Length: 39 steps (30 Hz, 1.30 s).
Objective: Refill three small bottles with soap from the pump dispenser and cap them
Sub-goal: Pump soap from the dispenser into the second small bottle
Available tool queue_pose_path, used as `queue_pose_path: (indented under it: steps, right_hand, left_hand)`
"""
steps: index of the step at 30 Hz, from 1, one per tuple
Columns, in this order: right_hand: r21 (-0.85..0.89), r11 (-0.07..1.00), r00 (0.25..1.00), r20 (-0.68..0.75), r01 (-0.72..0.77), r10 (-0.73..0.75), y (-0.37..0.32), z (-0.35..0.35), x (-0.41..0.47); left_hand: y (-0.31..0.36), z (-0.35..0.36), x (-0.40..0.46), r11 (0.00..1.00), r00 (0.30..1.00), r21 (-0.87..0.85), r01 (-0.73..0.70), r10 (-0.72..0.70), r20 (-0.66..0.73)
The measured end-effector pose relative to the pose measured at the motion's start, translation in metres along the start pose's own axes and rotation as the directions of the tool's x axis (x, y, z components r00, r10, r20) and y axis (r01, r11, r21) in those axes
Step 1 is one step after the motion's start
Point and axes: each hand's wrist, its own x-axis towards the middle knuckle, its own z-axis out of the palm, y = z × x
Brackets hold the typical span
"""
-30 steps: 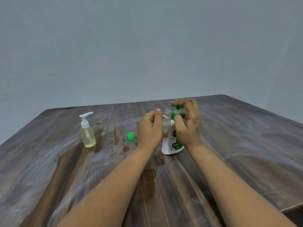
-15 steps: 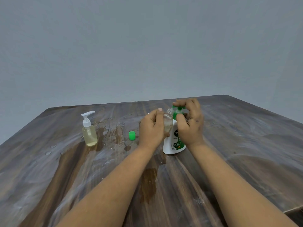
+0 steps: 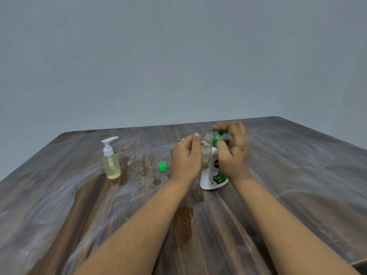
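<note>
A white pump dispenser [image 3: 212, 177] with a green label and green pump head stands upright at the table's middle. My right hand [image 3: 233, 153] is curled over the pump head, fingers on top and thumb at its neck. My left hand [image 3: 186, 158] grips a small clear bottle [image 3: 206, 148], uncapped and tilted with its mouth just under the green spout. A little pale liquid shows in the bottle. A green cap [image 3: 162, 166] lies on the table left of my left hand. Further left stands a small clear bottle with a white pump top [image 3: 110, 158], holding yellowish soap.
The dark wooden table [image 3: 297, 185] is wet, with streaks, droplets and a puddle between the pump-top bottle and the green cap. A brown wet patch lies near my forearms. A plain grey wall is behind the far edge.
The pump head sits a bit higher under my right hand than a second ago. The small bottle stays at the spout in my left hand.
</note>
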Motion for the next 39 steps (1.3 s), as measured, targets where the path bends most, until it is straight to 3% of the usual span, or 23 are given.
queue_pose_path:
  steps: [39]
  right_hand:
    - [0.029, 0.999, 1.000, -0.008, 0.027, -0.026, 0.0007, -0.0002, -0.0004]
  left_hand:
    - [-0.0035, 0.0003, 0.0005, 1.000, 1.000, -0.003, 0.006, -0.006, 0.001]
